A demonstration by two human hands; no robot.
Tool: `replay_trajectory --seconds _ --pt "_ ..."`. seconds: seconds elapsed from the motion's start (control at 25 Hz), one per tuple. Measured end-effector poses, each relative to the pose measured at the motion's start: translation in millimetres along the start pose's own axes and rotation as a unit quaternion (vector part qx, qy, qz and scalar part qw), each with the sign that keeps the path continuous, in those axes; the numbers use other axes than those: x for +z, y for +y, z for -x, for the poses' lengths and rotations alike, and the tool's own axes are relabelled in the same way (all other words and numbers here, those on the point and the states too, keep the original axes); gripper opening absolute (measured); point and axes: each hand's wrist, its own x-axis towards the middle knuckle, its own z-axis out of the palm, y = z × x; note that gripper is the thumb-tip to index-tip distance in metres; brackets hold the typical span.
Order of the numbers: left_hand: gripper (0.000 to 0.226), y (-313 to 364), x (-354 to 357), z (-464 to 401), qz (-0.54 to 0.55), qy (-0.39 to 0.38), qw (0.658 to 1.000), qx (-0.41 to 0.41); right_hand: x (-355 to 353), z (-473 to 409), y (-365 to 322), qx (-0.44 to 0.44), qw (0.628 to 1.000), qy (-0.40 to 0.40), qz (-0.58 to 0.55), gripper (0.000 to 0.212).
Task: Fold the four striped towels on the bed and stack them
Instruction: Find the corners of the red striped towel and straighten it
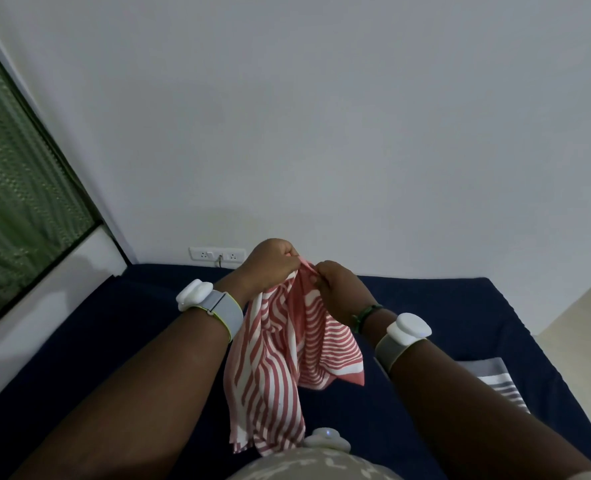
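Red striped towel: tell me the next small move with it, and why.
Probably draw the hands apart along the top edge to spread it out. Both the left hand and the right hand pinch the red striped towel close together, so it hangs bunched and twisted above the bed, not yet flat enough to fold.

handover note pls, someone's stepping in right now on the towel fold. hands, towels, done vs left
Left hand: pinches the top edge of the red-and-white striped cloth towel.
Right hand: pinches the same edge, close beside the left.
Red towel hangs unfolded in the air above the dark navy bed.
Grey-and-white striped towel lies flat on the bed at right, partly hidden by the right arm; looks folded, can't confirm.
The other two towels are not in view.
Left: fold the red towel, stack it, then find the rest.
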Motion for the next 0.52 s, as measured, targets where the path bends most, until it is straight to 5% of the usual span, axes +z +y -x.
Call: replay_trajectory --seconds 0.28,0.52 --pt "0.015 11.4 -24.5 6.7 0.107 0.019 0.994 -0.002 10.0 8.3 18.8 -0.012 0.995 -0.018 0.099 0.024" --pt "0.015 -10.4 -41.8 -6.7 0.092 0.147 0.982 -0.074 5.4 8.2 28.8 0.082 0.996 -0.015 0.011 0.026"
